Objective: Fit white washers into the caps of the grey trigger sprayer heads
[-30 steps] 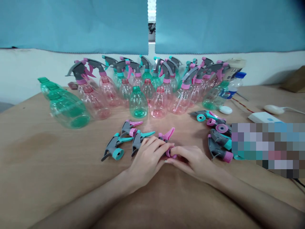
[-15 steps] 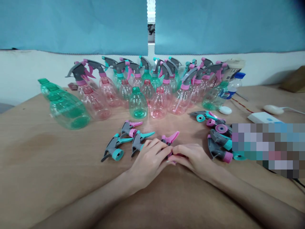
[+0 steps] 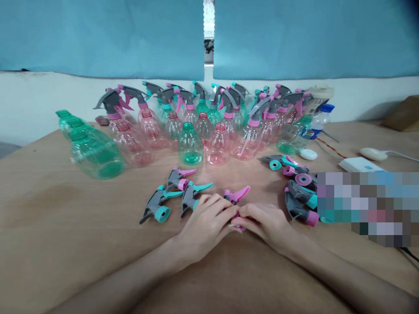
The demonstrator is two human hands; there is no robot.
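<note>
Both hands meet at the front middle of the table around a grey-and-pink spray trigger head [image 3: 238,194]. My left hand [image 3: 209,222] is closed on it from the left, and my right hand [image 3: 264,221] pinches it from the right. Its pink lever sticks out above the fingers, while most of its body is hidden by them. A bit of pink shows below the fingertips. Just left of my left hand lie loose trigger heads: one with a teal lever [image 3: 190,200], another teal one [image 3: 156,205] and a pink one [image 3: 178,178].
Behind stand pink and green bottles, some capped with triggers, some open-necked, like the green bottle [image 3: 190,146]. Green bottles [image 3: 98,152] lean at left. More trigger heads [image 3: 299,203] lie at right, near a white box [image 3: 360,164], a white puck [image 3: 308,154] and a blue-capped bottle [image 3: 322,120].
The pink lever has shifted slightly right and down with the hands. Both hands keep their hold on the trigger head; the view has tilted up a little.
</note>
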